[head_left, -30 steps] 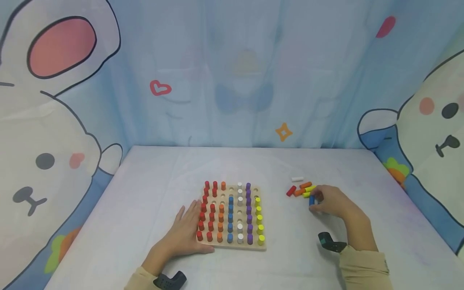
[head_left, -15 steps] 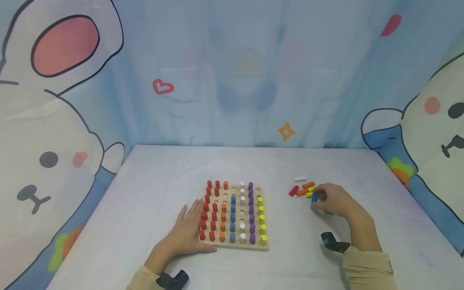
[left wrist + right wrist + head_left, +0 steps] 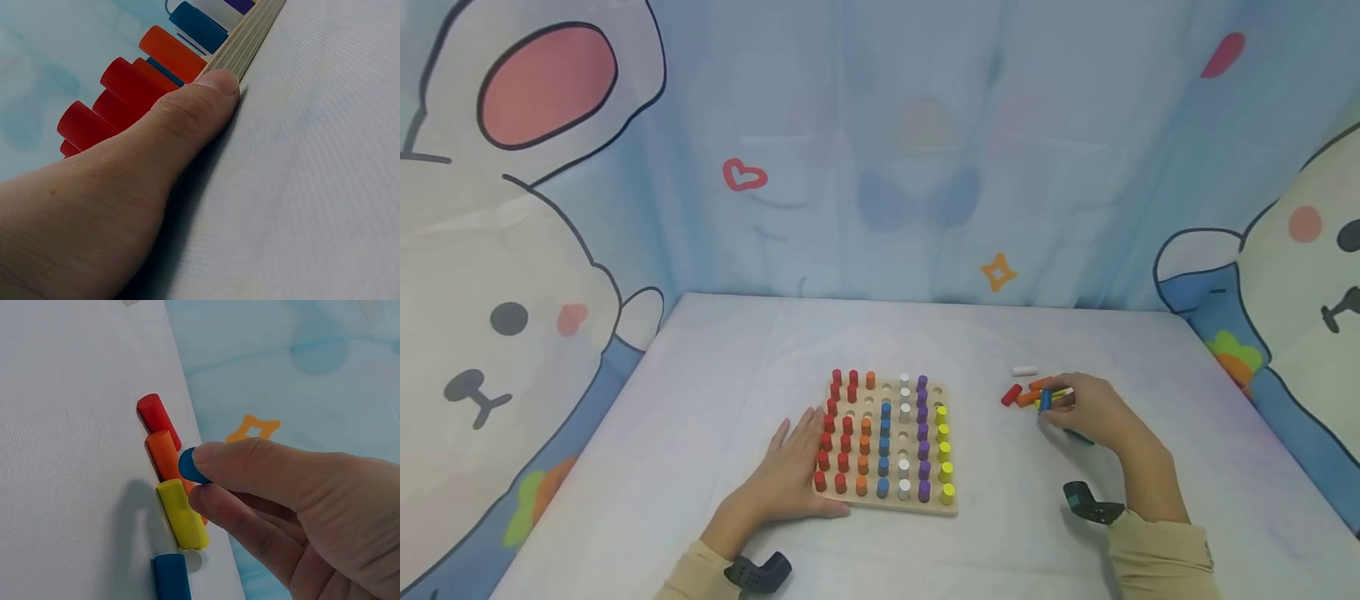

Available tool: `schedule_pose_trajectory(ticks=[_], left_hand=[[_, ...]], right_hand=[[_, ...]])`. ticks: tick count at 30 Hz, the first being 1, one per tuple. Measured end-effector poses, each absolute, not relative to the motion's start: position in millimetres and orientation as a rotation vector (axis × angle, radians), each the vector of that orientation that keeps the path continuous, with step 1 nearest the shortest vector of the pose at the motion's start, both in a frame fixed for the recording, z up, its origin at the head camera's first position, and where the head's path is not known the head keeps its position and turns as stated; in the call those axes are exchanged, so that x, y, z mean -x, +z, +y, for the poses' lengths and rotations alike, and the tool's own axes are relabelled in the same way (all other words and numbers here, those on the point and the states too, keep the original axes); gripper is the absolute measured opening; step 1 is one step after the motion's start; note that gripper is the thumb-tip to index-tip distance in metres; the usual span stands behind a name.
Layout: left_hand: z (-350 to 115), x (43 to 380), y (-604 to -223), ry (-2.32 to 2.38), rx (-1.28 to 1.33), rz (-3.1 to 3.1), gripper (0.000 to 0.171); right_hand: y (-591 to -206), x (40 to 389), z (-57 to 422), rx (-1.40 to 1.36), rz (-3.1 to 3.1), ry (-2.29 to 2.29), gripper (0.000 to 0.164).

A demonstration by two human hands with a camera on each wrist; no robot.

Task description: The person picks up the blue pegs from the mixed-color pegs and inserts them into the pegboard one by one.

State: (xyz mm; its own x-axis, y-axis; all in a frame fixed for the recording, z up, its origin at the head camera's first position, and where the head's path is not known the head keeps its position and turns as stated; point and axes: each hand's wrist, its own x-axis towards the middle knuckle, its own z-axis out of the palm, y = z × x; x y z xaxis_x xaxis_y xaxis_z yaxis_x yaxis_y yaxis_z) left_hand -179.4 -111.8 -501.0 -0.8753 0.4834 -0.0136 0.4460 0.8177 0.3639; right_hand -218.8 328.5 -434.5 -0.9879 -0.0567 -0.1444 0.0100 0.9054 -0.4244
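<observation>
A wooden pegboard point(image 3: 891, 503) stands on the table with upright coloured pegs in rows, and a few of its holes are bare. Along its left side lie the straight fingers of my left hand point(image 3: 782, 479). The thumb of that hand presses the board's front edge, as the left wrist view shows. To the right of the board, my right hand point(image 3: 1093, 408) pinches a blue peg point(image 3: 191, 466) between thumb and fingers, above several loose pegs. A red peg point(image 3: 159, 420), an orange peg point(image 3: 164, 455) and a yellow peg point(image 3: 182, 514) lie below it.
Another loose blue peg point(image 3: 170, 578) lies near the right hand in the right wrist view. Farther back is a white peg point(image 3: 1025, 371). White cloth point(image 3: 760, 350) covers the table, and a printed blue curtain point(image 3: 880, 233) hangs behind its far edge.
My right hand has raised the blue peg slightly and turned it more upright. The left hand stays at the board. The head view has shifted a little.
</observation>
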Motion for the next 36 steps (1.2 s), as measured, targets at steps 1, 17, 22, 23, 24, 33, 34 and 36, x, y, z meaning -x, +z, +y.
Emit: schedule_pose_trajectory(ticks=[1, 17, 22, 23, 24, 33, 34, 36], left_hand=[[-111.8, 179.3, -501.3, 0.541, -0.743, 2.895, 0.129], [-111.3, 179.2, -501.6, 0.545, -0.736, 2.891, 0.129], [-111.7, 179.1, -501.3, 0.542, -0.740, 2.888, 0.129], [-111.7, 179.0, -501.2, 0.542, -0.742, 2.887, 0.129], [-111.8, 178.9, -501.1, 0.543, -0.742, 2.887, 0.129], [-111.8, 179.6, -502.2, 0.528, -0.740, 2.894, 0.130], [-111.8, 179.6, -502.3, 0.528, -0.740, 2.893, 0.130], [-111.5, 179.7, -502.4, 0.529, -0.742, 2.892, 0.129]], right_hand=[[-435.0, 219.1, 328.3, 0.038, 2.921, -0.651, 0.054], [-437.2, 221.1, 319.5, 0.182, 3.027, -0.732, 0.040], [-437.5, 222.0, 316.0, 0.153, 3.013, -0.781, 0.032], [-437.5, 222.3, 315.3, 0.152, 3.008, -0.793, 0.030], [-437.4, 222.5, 314.5, 0.153, 3.004, -0.803, 0.027], [-435.6, 223.6, 308.6, 0.203, 3.030, -0.764, 0.023], [-435.7, 223.7, 308.3, 0.213, 3.035, -0.759, 0.025], [-436.1, 223.9, 308.0, 0.250, 3.046, -0.755, 0.027]])
